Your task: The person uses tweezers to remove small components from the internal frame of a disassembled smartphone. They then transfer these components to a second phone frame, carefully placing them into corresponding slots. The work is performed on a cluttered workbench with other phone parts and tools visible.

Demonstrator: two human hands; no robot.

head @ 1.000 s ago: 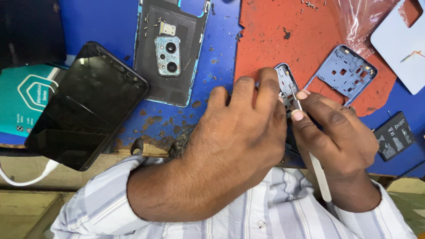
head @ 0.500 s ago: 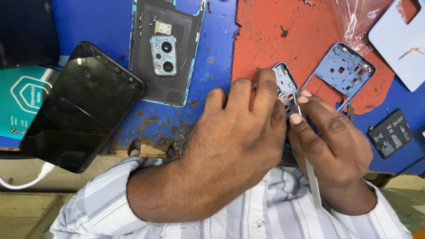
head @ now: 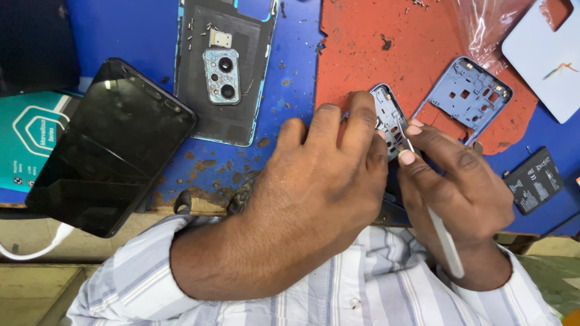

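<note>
— Where do the hands sit, and what have they got?

— Both are low and right of centre. The left hand lies knuckles-up, its fingers curled over and pressing down on a small perforated phone frame piece, which pokes out past the fingertips toward 12 o'clock. The right hand is pinched around a slim pair of tweezers — thumb and forefinger clamp them near the tip, and the tip meets the frame piece just beside the left fingertips.

— And that piece rests where?

— On the lower edge of the red mat, which lies on the blue counter. How far the piece runs under the left hand I cannot tell.

— What lies around it?

— At 2 o'clock from the hands, a pale blue inner frame on the same mat, near but apart. At 11 o'clock, a phone back cover lying inside-up, its camera module showing. At 9 o'clock, a black phone with a dark screen, tilted, partly over a teal box. At 3 o'clock, a small black battery. At the top right, crumpled clear plastic and a white panel. Striped shirt sleeves fill the bottom.
</note>
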